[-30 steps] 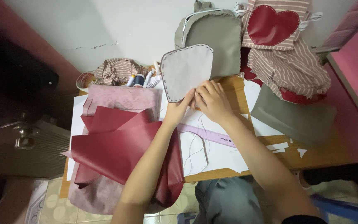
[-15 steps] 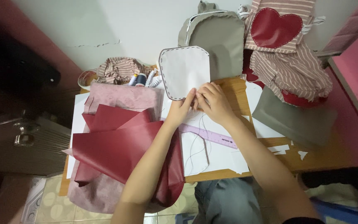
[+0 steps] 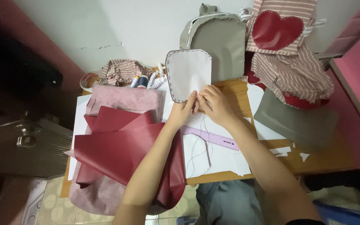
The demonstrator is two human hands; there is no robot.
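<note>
We hold the grey panel [image 3: 188, 73] upright above the wooden table [image 3: 234, 89], in front of the grey backpack [image 3: 217, 41]. Our left hand [image 3: 183, 111] and right hand [image 3: 214, 104] pinch its lower edge, fingers closed on the material. Dark stitching already runs along the left side and the top (the right edge appears unstitched, as far as we can tell). Loose thread [image 3: 203, 146] trails over the white paper [image 3: 221, 158] near the purple ruler [image 3: 213, 137]. The dark red sheets [image 3: 121, 146] lie unworked beside it.
</note>
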